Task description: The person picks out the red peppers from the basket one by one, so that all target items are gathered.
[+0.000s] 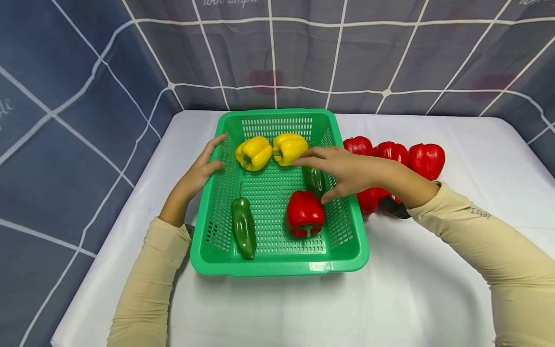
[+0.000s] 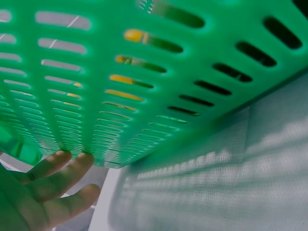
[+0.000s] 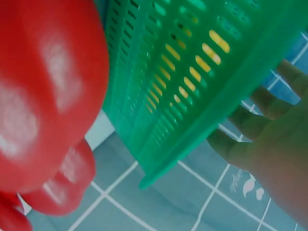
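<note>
My left hand (image 1: 197, 171) is at the left rim of a green plastic basket (image 1: 277, 268), its thumb and a finger reaching over the edge. In the left wrist view, fingertips (image 2: 85, 159) lie close to the slotted outer wall. Above the basket's right side, my right hand (image 1: 342, 168) is spread with nothing in its grasp. A red bell pepper (image 1: 305, 214) sits below its thumb, and a dark green pepper (image 1: 314, 180) is partly hidden under the palm. Two yellow bell peppers, one left (image 1: 254, 153) and one right (image 1: 289, 148), lie at the back. A long green pepper (image 1: 244, 229) lies front left.
Several red bell peppers (image 1: 427, 161) are grouped on the white table (image 1: 303, 308) just right of the basket, partly behind my right forearm. A grey-blue checked curtain (image 1: 303, 62) stands along the back and left side.
</note>
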{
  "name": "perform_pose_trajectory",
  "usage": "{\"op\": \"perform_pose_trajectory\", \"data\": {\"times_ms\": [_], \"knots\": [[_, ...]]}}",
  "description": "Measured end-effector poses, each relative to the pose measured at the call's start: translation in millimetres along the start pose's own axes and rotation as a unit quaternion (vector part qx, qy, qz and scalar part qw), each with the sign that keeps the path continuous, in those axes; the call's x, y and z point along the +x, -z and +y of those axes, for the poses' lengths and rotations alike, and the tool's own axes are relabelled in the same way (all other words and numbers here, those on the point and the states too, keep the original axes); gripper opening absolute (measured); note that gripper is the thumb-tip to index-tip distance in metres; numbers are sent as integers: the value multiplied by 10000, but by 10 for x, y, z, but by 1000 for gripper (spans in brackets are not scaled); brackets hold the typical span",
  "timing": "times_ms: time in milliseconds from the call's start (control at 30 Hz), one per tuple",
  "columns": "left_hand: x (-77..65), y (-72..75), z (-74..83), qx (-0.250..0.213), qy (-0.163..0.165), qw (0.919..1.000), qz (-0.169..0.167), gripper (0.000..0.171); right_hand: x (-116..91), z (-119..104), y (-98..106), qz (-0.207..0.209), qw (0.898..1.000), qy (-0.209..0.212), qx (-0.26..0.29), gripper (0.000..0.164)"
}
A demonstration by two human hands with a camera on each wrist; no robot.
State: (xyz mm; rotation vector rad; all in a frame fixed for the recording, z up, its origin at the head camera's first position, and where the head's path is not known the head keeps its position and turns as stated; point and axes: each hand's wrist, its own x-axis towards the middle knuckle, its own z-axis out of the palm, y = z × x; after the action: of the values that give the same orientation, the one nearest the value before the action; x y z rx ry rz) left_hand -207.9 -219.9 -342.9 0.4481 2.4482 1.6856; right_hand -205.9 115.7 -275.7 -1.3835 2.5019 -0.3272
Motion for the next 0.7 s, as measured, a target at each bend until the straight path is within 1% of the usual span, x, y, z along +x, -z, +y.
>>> {"op": "perform_pose_trajectory", "data": {"times_ms": [100,300,400,567,700], "knots": [[5,0,-7,1,-5,10000,0,71,41,-18,-48,-106,9999,36,11,86],[14,0,-19,64,14,10000,-7,71,99,-51,-121,-525,9986,-22,96,87],[18,-1,-17,79,17,10000,0,71,122,-67,-155,-708,9973,94,194,86],[10,1,-9,92,12,10000,10,71,158,-108,-195,-1087,9927,269,458,80],[8,-6,-5,103,7,9999,12,71,177,-124,-218,-1378,9875,198,746,76]]}}
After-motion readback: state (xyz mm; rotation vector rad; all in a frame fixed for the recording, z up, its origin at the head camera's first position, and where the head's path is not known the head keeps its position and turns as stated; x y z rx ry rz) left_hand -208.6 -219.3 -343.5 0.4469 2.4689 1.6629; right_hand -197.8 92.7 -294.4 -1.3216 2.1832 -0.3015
